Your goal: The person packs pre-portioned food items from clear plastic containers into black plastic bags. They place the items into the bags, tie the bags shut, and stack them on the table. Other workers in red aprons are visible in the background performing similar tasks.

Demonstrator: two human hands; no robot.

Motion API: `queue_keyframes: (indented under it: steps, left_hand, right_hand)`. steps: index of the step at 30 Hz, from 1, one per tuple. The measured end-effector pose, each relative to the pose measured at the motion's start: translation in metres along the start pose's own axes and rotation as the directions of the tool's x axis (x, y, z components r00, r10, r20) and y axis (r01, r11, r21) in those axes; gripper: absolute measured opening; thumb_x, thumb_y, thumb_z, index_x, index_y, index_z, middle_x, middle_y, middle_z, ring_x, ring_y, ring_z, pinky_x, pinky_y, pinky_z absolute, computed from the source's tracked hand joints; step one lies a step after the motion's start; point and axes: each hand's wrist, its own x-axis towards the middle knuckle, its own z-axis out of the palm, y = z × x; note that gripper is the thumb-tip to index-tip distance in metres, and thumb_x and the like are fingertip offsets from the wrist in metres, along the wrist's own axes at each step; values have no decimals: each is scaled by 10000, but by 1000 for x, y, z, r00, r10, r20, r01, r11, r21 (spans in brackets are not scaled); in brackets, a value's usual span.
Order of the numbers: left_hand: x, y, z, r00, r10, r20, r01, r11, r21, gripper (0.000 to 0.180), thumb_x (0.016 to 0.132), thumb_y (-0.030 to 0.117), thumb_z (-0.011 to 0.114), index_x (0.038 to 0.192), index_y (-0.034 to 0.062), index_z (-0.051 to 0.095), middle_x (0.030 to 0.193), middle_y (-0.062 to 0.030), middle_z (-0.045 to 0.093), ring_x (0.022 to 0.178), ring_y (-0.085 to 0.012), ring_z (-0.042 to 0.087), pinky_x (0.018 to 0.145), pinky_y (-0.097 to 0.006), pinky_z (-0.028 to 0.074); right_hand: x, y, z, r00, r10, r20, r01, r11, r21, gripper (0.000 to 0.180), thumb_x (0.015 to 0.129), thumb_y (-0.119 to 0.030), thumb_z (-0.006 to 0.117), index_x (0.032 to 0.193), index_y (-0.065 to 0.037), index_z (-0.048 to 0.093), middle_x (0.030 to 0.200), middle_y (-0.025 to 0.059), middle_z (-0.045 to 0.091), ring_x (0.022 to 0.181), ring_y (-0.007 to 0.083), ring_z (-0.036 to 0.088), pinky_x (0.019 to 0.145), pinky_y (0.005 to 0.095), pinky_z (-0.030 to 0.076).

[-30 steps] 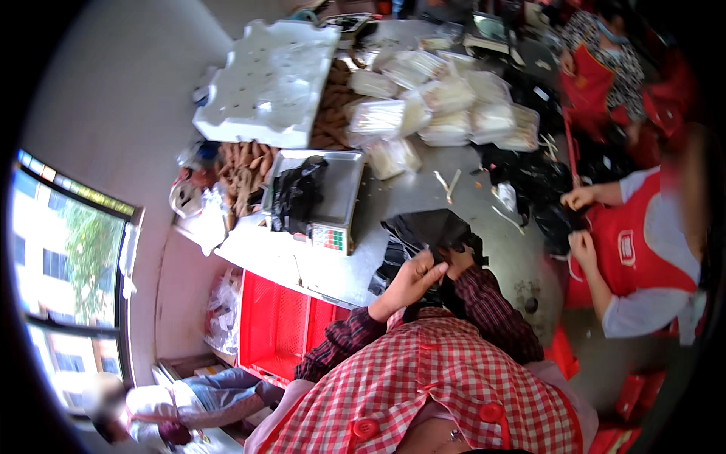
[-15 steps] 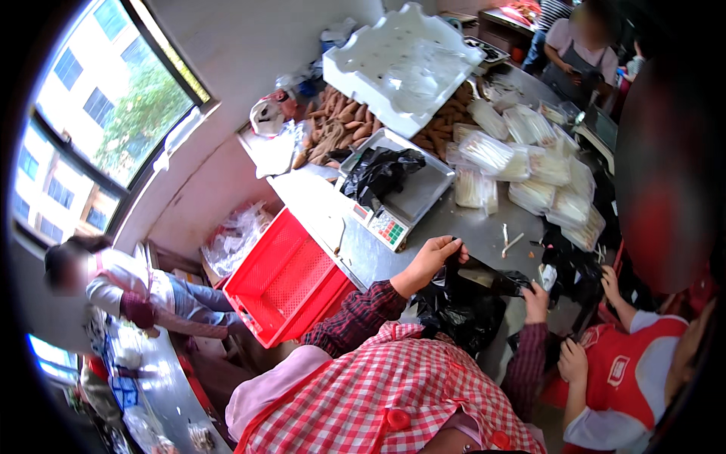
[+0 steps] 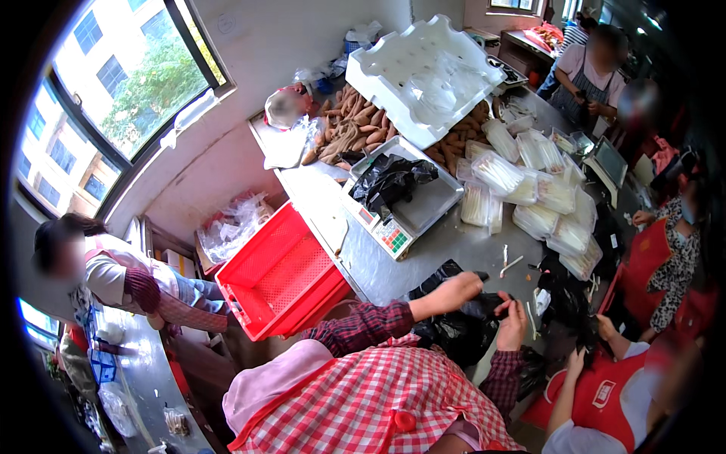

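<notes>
A bunched black plastic bag (image 3: 459, 333) sits at the table's near edge, right in front of my apron. My left hand (image 3: 448, 295) is closed above it, its fingertips pinching the bag's upper edge. Close by on the right, my right hand (image 3: 513, 325) is raised with fingers bent together at the bag's gathered top. The exact grip of each is partly hidden by the fingers. Beyond my left hand stands a digital scale (image 3: 393, 237), with another crumpled black bag (image 3: 392, 181) on its metal pan (image 3: 432, 203).
Clear packs of white sticks (image 3: 556, 193) are piled at the right. A white foam box (image 3: 378, 79) rests over brown sweet-potato-like roots (image 3: 355, 125). A red crate (image 3: 276, 284) stands left. A co-worker's hands (image 3: 578, 362) work close on my right; another person (image 3: 155, 284) stands left.
Both hands have come closer together; my left hand has moved right and lower, my right hand slightly left and down. The black strip stretched between them has slackened. My view has shifted a little.
</notes>
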Motion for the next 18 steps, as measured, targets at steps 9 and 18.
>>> queue_keyframes:
  steps: [9, 18]
  left_hand:
    - [20, 18, 31, 925, 66, 375, -83, 996, 30, 383, 959, 369, 400, 851, 41, 565, 806, -90, 575, 759, -212, 531, 681, -325, 428]
    - [25, -39, 58, 880, 77, 469, 135, 906, -402, 223, 858, 66, 474, 1027, -17, 593, 826, -100, 623, 695, -168, 572, 641, -296, 462]
  right_hand:
    - [-21, 32, -21, 965, 159, 208, -223, 915, 336, 184, 944, -227, 473, 879, -59, 511, 841, 54, 537, 710, 180, 535, 678, 309, 428]
    - [-30, 11, -40, 972, 125, 198, -194, 906, 377, 179, 944, -208, 452, 905, -36, 483, 819, 76, 501, 755, 192, 482, 718, 339, 404]
